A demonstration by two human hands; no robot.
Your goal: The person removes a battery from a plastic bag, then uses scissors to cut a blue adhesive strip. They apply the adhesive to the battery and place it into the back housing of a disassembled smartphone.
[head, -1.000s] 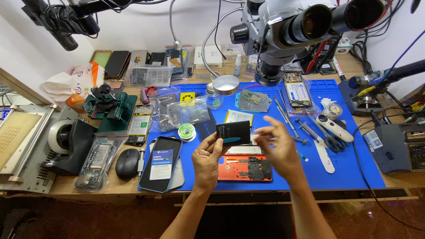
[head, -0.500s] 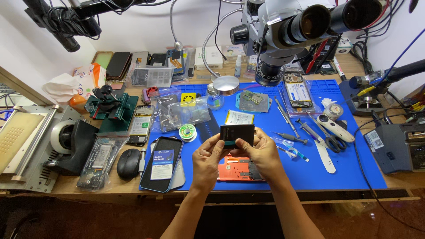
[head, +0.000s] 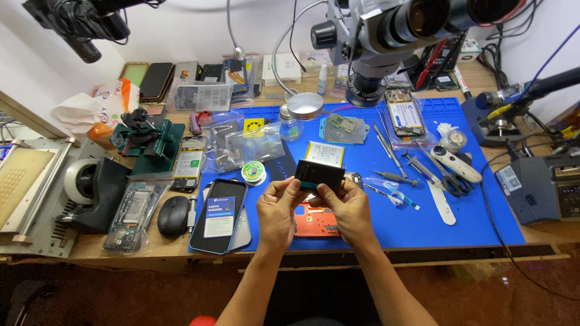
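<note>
The black phone battery, pinched by left hand and right hand, may bend if the 2 hands squeeze too hard.

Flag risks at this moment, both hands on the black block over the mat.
1. The black block is pinched only at its lower edge by the left hand and right hand; it could slip onto the orange phone frame below.
2. Tweezers and scissors lie close to the right hand; a sideways move might knock them.
</note>
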